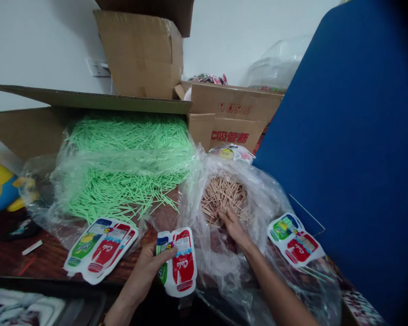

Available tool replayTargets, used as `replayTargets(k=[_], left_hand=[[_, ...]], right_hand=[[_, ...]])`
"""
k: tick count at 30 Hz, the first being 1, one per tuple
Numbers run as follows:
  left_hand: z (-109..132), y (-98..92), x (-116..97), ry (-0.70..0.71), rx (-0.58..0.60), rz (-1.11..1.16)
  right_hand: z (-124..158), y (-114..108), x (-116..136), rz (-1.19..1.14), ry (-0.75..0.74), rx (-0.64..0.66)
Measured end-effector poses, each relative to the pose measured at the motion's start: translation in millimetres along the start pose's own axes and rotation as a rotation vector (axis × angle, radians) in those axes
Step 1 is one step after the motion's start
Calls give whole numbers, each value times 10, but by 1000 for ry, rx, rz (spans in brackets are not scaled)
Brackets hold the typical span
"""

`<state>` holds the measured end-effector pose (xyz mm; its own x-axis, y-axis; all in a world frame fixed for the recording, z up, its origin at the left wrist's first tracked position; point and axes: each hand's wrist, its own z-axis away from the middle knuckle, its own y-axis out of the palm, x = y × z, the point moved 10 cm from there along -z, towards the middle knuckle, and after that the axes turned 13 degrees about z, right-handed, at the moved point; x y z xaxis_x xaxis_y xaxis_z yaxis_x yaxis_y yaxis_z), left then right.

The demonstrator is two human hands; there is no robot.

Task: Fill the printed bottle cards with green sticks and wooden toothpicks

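Observation:
My left hand (145, 268) grips a flat packet (184, 267) printed with a green bottle and a red "Cola" bottle, thumb across its front. My right hand (234, 226) reaches into a clear plastic bag (263, 192) of thin brown sticks (226, 192). Its fingers are pinched together among the sticks, and the fingertips are partly hidden. Left of my left hand lies a small stack of similar packets (100, 249). Another such packet (295, 240) rests on the plastic to the right, with pale green sticks (314, 273) poking out beneath it.
A large heap of thin green sticks (129, 156) spills from a plastic-lined cardboard box (23, 131). More cartons (141, 52) stand behind against the wall. A tall blue panel (347, 136) borders the right side. A yellow-and-blue object (2, 188) sits at far left.

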<state>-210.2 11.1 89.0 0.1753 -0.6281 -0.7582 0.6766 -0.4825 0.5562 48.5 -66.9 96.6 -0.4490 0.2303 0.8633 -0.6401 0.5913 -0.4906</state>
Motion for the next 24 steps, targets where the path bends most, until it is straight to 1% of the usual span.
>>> replayTargets(k=[2, 5, 6, 8, 11, 13, 16, 19, 22, 24], left_hand=[[6, 10, 6, -13, 5, -3], [-2, 51, -11, -13, 13, -4], [-12, 81, -14, -13, 23, -7], [-40, 164, 0, -28, 49, -13], [-75, 319, 34, -68, 101, -8], [-80, 410, 25, -76, 128, -2], [-63, 500, -5, -83, 153, -3], [-38, 525, -15, -96, 161, 7], [-17, 528, -19, -101, 178, 19], [-5, 535, -22, -102, 195, 25]], right_hand=[[-34, -43, -4, -82, -6, -40], [-125, -187, 50, -222, -4, -124], [-146, -234, 78, -304, 9, -145], [-160, -275, 156, -566, 54, -158], [-101, -190, 368, -1011, 124, -123], [-20, -99, 555, -1153, 135, -104], [119, 86, 823, -1223, 124, -64], [234, 275, 1063, -1182, 84, 1], [311, 418, 1219, -1135, 62, 55], [351, 486, 1257, -1119, 80, 80]])
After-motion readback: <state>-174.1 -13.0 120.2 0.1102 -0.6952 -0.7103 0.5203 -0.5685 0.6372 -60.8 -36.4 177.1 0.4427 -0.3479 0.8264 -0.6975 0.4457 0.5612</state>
